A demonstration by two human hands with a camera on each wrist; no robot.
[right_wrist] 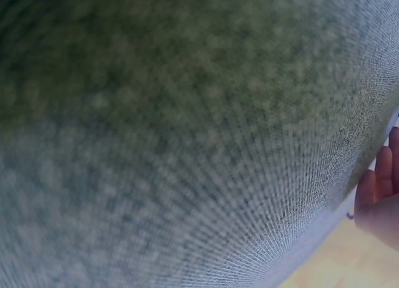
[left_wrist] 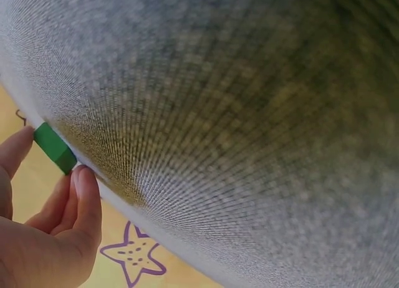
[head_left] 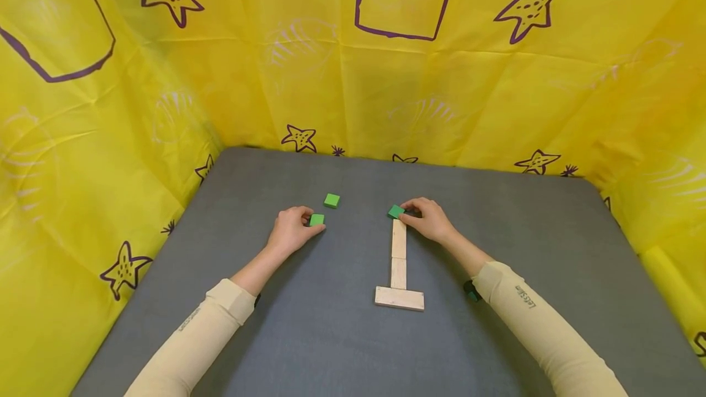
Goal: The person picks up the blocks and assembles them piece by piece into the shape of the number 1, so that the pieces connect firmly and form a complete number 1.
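In the head view my left hand (head_left: 291, 229) pinches a light green block (head_left: 317, 220) between thumb and fingers. The left wrist view has the fingertips at opposite ends of that green block (left_wrist: 55, 148). Just beyond it lies a second light green block (head_left: 331, 201). With thumb and forefinger, my right hand (head_left: 431, 219) grips a darker green block (head_left: 396, 212) at the far end of a row of wooden planks. That row has a far plank (head_left: 399, 239), a middle plank (head_left: 398, 273) and a crosswise near plank (head_left: 399, 298). Only fingers (right_wrist: 383, 176) show in the right wrist view.
A grey table (head_left: 331, 336) carries all the blocks. Yellow cloth (head_left: 353, 97) with purple starfish drawings hangs behind it and along both sides. A dark band (head_left: 471, 290) sits at the right wrist.
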